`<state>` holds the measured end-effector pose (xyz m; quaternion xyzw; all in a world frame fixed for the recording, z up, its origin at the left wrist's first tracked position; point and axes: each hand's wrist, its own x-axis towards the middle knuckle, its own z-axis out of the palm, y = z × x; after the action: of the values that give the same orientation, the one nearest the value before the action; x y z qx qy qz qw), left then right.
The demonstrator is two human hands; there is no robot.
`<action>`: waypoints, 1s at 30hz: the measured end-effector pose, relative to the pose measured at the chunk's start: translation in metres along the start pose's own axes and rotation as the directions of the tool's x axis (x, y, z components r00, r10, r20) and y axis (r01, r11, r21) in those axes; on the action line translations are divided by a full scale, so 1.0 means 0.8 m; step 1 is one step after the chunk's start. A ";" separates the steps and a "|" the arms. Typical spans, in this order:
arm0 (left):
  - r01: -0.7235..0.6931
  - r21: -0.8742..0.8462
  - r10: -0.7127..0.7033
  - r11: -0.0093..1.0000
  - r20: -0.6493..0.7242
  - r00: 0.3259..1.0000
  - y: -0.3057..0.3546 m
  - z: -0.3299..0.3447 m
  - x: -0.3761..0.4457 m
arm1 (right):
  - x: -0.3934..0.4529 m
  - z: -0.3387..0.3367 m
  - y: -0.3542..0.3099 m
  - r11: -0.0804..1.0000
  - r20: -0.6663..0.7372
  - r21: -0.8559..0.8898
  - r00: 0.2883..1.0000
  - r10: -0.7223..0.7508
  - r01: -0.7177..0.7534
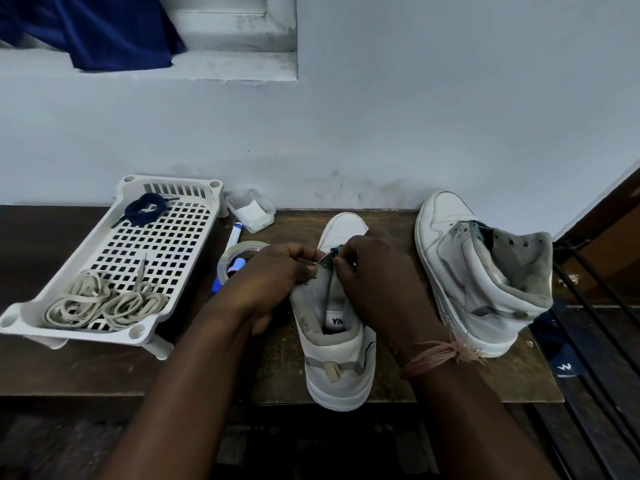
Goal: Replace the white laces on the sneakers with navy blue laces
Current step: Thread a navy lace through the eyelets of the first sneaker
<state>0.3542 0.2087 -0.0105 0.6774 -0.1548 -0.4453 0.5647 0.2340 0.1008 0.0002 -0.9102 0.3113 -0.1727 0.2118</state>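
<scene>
While both hands (277, 271) (374, 268) pinch the navy lace (335, 251), the sneaker (337, 327) lies directly beneath their grip.

Both forearms reaching forward, left hand (277, 271) and right hand (374, 271) meeting over sneaker (337, 341), fingers curled, pinching.

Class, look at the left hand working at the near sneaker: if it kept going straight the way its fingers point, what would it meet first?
The left hand points rightward across the sneaker, so it would probably meet the right hand first, just across the lacing; depth is hard to judge.
</scene>
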 end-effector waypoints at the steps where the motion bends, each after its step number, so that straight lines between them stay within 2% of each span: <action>1: -0.002 -0.003 0.002 1.000 0.001 1.000 0.000 0.001 0.000 | 0.001 0.001 0.001 1.000 -0.002 -0.003 1.000 -0.002 0.002; 10: -0.020 -0.057 0.022 0.998 0.024 0.999 0.001 0.001 -0.005 | 0.003 0.007 0.003 0.999 0.004 -0.028 1.000 -0.016 0.017; 14: 0.070 -0.169 -0.050 0.983 0.118 0.992 0.002 -0.007 -0.004 | 0.004 0.009 0.006 0.999 -0.014 0.012 0.999 -0.031 0.031; 17: 0.057 -0.173 -0.043 0.983 0.086 0.995 0.002 0.000 0.001 | 0.005 0.011 0.006 0.999 -0.009 0.035 1.000 0.005 -0.005; 19: 0.021 -0.094 -0.016 0.995 0.056 0.998 0.002 0.004 0.005 | 0.006 0.009 0.006 0.996 0.002 0.085 1.000 0.016 -0.016; 22: -0.095 0.164 0.092 0.982 0.025 0.995 0.000 0.001 0.012 | 0.006 0.003 0.009 0.988 0.060 0.143 0.997 0.048 -0.056; 25: -0.219 0.443 0.219 0.869 0.053 0.974 0.001 0.001 0.009 | 0.003 -0.005 0.007 0.983 0.138 0.156 0.987 0.078 -0.099; 27: -0.198 0.555 0.240 0.808 -0.002 0.971 0.000 0.002 0.008 | -0.001 -0.011 0.006 0.978 0.134 0.143 0.982 0.135 -0.154; 28: -0.166 0.525 0.241 0.835 -0.077 0.967 0.000 0.002 0.009 | -0.003 -0.013 0.007 0.975 0.119 0.122 0.978 0.171 -0.185; 29: -0.148 0.392 0.226 0.908 -0.160 0.961 0.002 0.001 0.010 | -0.005 -0.014 0.008 0.973 0.103 0.095 0.974 0.202 -0.212; 30: -0.160 0.156 0.192 0.975 -0.219 0.957 0.005 -0.001 0.012 | -0.006 -0.014 0.009 0.969 0.087 0.068 0.969 0.230 -0.236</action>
<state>0.3616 0.2012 -0.0107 0.7455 -0.1775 -0.2988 0.5687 0.2213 0.0955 0.0053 -0.8645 0.4006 -0.1229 0.2778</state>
